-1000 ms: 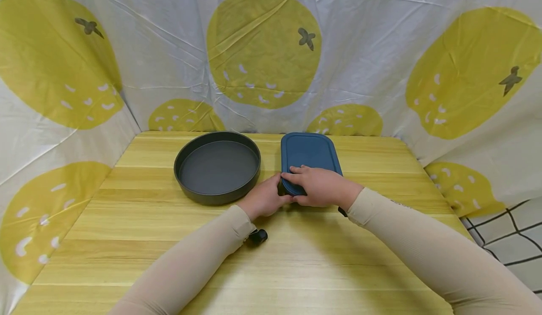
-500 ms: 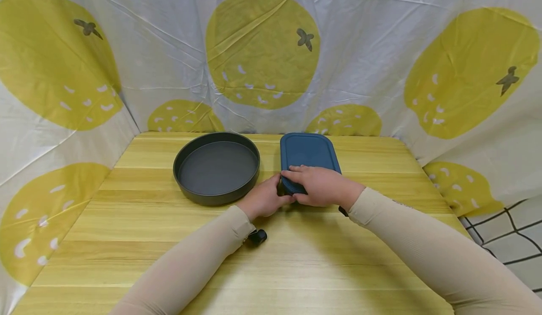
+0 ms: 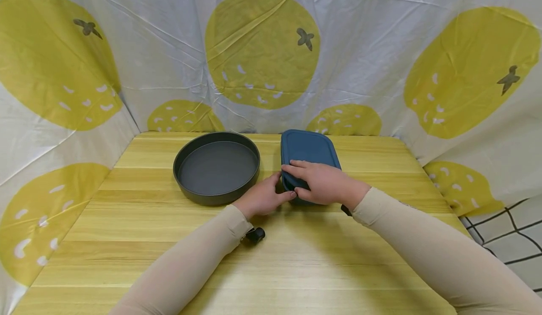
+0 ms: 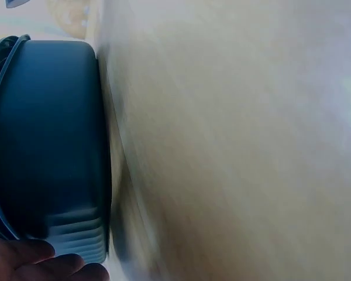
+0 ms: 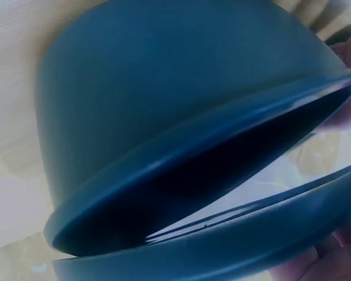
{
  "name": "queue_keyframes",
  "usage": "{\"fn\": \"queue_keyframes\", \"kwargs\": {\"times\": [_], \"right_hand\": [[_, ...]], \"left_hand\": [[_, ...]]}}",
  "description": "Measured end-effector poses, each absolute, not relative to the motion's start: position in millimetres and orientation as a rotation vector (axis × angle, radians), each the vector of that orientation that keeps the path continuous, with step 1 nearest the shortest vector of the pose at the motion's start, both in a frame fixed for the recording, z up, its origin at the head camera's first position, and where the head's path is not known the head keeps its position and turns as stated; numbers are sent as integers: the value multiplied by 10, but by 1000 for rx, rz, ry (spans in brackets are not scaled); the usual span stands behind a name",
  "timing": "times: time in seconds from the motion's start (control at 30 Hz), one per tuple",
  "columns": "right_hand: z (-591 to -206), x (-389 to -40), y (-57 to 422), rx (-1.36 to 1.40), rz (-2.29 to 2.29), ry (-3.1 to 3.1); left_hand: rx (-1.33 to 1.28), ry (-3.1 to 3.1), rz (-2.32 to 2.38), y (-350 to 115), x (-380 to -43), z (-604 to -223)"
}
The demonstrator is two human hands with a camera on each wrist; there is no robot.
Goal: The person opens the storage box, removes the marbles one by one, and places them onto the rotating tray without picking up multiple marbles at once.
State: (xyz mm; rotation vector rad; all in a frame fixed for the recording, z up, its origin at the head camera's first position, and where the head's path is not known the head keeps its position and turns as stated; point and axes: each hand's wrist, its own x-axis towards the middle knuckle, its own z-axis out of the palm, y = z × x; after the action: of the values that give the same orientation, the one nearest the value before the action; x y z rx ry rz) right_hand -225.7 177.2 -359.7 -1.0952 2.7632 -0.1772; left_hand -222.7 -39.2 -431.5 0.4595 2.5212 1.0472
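A blue rectangular food container (image 5: 181, 70) stands on the table, right of centre. Its blue lid (image 3: 309, 145) is tilted, the near edge raised; the right wrist view looks through a wide gap into the dark inside. My right hand (image 3: 323, 182) grips that lid at the near end, fingers over the top and thumb under the rim. My left hand (image 3: 262, 196) holds the container at its near left corner. In the left wrist view the fingertips (image 4: 52, 269) lie along the container's side, near ribbed moulding.
A round dark grey pan (image 3: 218, 168) with raised walls stands to the left of the container, close to my left hand. Behind the wooden table (image 3: 127, 240) hangs a lemon-print curtain (image 3: 262, 47).
The lid's near edge has come up off the container, and my right hand has risen slightly with it. My left hand stays at the corner; the pan has not moved.
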Motion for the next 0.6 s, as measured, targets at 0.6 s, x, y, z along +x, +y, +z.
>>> {"fn": "queue_keyframes", "kwargs": {"times": [0.6], "right_hand": [[-3395,-2207,1962,-1089,-365,2871]], "left_hand": [[405,2556,1051,-342,-2222,-4305]]}}
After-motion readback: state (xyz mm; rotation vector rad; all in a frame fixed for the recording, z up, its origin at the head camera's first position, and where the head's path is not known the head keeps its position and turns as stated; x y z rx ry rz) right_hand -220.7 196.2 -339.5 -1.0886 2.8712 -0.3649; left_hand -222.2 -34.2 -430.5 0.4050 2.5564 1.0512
